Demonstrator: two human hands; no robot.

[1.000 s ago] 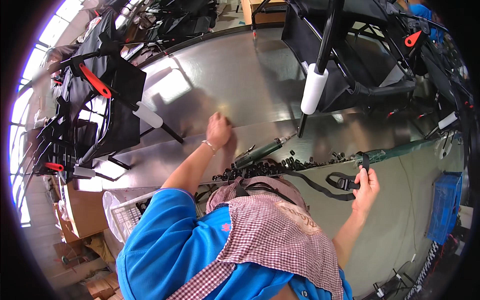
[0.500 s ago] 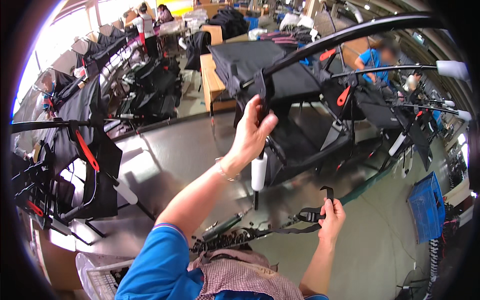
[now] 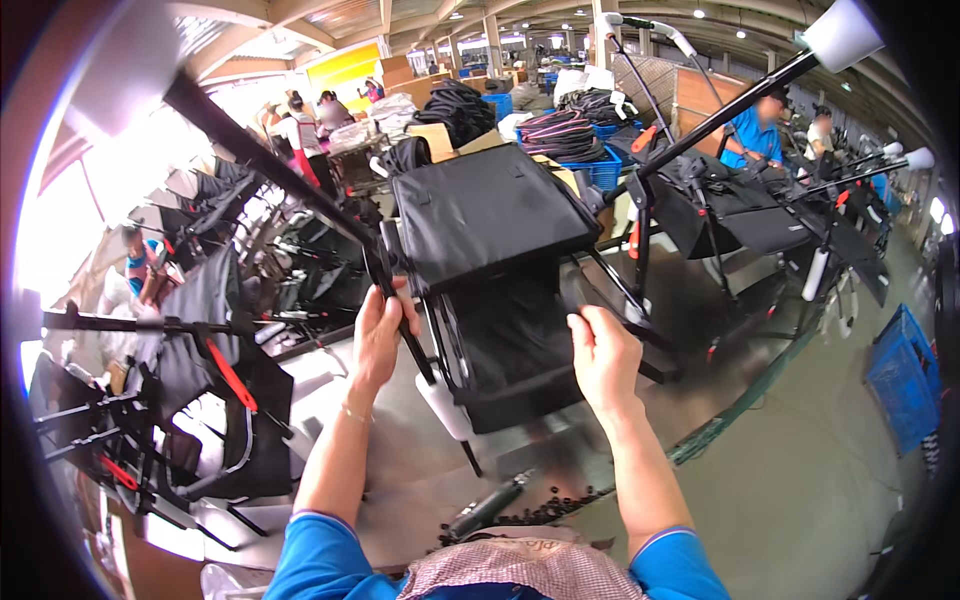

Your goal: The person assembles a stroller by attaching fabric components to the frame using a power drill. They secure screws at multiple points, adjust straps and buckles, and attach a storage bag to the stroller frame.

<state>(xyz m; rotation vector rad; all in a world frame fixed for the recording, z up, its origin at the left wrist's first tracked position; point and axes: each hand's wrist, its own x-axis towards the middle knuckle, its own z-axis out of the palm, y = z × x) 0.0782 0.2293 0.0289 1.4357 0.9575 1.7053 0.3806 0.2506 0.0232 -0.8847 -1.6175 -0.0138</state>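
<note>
In front of me stands a partly built stroller [image 3: 500, 215] with a black fabric seat and black tubes. White sleeves cover the ends of its two raised handle tubes, which spread toward the upper corners. My left hand [image 3: 378, 335] is closed around the black tube at the stroller's left side. Over the right part of the lower fabric, my right hand [image 3: 608, 360] is closed in a pinch. A dark, blurred piece of black strap [image 3: 571, 292] sticks up from its fingertips; the rest of the strap is hidden.
A slim power screwdriver [image 3: 488, 507] lies near me beside small black parts [image 3: 550, 508]. Another stroller [image 3: 225, 370] with a red lever stands at left, with more at right. A blue crate [image 3: 903, 380] sits on the floor. A co-worker in blue [image 3: 752, 135] works far right.
The stroller has turned to face me, both handle tubes now showing. My left hand has moved left and down onto the tube; my right hand has risen with the strap from low right to the seat.
</note>
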